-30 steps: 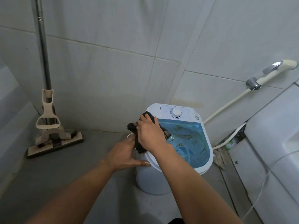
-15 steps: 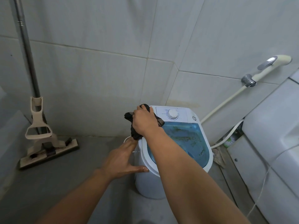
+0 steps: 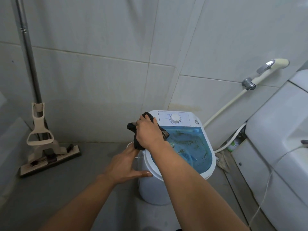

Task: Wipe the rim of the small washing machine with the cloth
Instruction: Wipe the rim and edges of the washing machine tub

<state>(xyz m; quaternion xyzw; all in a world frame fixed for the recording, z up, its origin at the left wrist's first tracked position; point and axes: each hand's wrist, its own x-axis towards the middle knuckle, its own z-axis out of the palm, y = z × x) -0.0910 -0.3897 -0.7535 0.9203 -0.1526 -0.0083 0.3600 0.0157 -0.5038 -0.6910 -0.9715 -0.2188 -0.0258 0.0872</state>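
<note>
A small white washing machine (image 3: 210, 164) with a translucent blue, dirt-flecked lid and a white dial stands on the grey floor in the tiled corner. My right hand (image 3: 148, 134) presses a dark crumpled cloth (image 3: 132, 128) on the rim's far left corner, beside the control panel. The cloth hangs over the rim's outer edge. My left hand (image 3: 124, 165) lies flat against the machine's left side, fingers apart, thumb on the lower rim. My right forearm covers the rim's near left part.
A floor squeegee mop (image 3: 48, 155) leans on the left wall. A cream spray nozzle (image 3: 270, 67) with its hose hangs on the right wall. A white fixture (image 3: 280, 130) fills the right side. A rag (image 3: 223, 160) lies behind the machine.
My right hand with the cloth has slid along the left rim from its middle toward the far corner by the panel. My left hand stays on the machine's side.
</note>
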